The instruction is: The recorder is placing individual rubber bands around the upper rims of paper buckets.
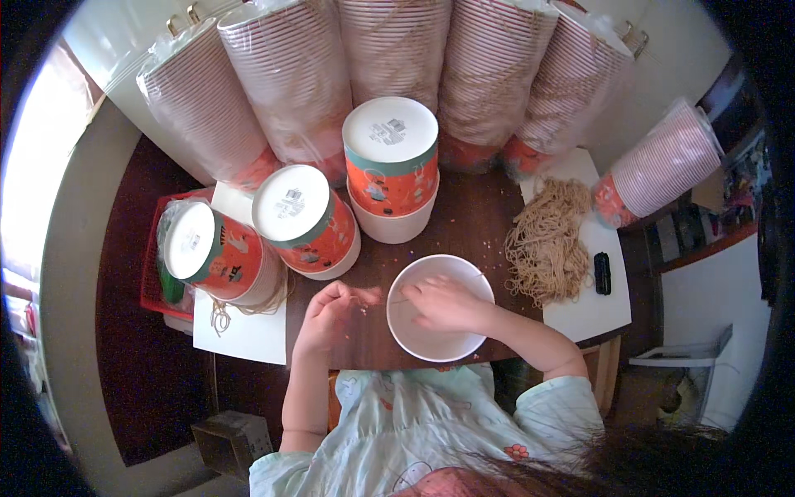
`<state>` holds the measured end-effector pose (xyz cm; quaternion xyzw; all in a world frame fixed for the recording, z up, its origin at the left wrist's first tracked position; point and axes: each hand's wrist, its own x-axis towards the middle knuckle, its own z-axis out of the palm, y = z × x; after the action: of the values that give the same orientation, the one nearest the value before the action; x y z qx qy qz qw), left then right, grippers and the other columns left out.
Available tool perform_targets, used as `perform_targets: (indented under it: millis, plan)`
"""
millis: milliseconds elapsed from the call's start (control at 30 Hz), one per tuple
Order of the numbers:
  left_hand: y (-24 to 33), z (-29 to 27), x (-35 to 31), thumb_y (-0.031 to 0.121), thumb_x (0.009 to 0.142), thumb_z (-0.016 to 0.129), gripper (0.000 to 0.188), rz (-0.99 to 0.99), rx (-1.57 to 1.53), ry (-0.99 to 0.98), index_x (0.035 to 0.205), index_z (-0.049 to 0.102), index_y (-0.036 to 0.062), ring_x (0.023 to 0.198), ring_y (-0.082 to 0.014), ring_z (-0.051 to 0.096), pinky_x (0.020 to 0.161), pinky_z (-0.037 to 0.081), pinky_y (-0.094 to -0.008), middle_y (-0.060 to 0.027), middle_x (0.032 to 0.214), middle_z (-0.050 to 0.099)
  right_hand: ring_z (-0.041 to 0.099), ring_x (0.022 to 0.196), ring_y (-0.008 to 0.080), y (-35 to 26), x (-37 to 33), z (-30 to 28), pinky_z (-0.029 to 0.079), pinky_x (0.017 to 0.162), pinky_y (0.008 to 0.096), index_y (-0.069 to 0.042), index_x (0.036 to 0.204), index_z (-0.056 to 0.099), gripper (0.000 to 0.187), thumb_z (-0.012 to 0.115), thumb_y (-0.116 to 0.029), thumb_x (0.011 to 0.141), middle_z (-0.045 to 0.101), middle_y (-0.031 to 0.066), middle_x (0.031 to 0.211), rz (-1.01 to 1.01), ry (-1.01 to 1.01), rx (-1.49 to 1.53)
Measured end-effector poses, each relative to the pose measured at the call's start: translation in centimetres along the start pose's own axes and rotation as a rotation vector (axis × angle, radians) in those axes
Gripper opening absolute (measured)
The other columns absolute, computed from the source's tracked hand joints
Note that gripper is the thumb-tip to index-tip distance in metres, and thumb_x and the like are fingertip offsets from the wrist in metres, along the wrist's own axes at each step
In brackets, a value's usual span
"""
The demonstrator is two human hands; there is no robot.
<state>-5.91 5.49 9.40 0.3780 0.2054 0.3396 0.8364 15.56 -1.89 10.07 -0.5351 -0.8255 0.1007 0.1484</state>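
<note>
In front of me stands a white paper tub [441, 354], its open mouth facing up. My right hand [443, 302] reaches over its right rim into the mouth, fingers bent and smeared by motion; whether they grip anything is unclear. Just left of the tub, apart from it, my left hand [330, 315] is closed in a pinch, fingertips toward the tub. What it pinches is too small to make out. A tangled heap of tan string [548, 240] lies right of the tub.
Upside-down stacks of orange-printed tubs [391, 170] stand behind and left. Tall plastic-wrapped tub stacks [389, 58] line the back, with another wrapped stack [667, 161] at far right. A black object [602, 273] lies beside the string. A red basket [151, 277] stands left.
</note>
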Motion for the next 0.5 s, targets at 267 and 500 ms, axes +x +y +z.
perform_targets:
  millis: [267, 500]
  plan:
    - [-0.2, 2.5, 1.9, 0.003, 0.083, 0.052, 0.012, -0.075, 0.486, -0.008, 0.094, 0.056, 0.0012, 0.07, -0.0025, 0.047, 0.061, 0.039, -0.0161, 0.0019, 0.081, 0.056, 0.059, 0.065, 0.0285, -1.5, -0.1, -4.2, 0.046, 0.058, 0.039, -0.007, 0.089, 0.054, 0.02, 0.055, -0.024, 0.078, 0.06, 0.0124, 0.074, 0.169, -0.154, 0.259]
    - [-0.5, 3.2, 2.1, 0.004, 0.08, 0.057, 0.016, -0.055, 0.643, -0.152, 0.095, 0.055, -0.0009, 0.067, -0.0023, 0.048, 0.06, 0.041, -0.0177, 0.0019, 0.078, 0.055, 0.058, 0.067, 0.0263, -0.9, 0.1, -3.9, 0.046, 0.06, 0.0347, -0.006, 0.091, 0.051, 0.015, 0.056, -0.009, 0.077, 0.057, 0.0104, 0.077, 0.102, 0.139, 0.552]
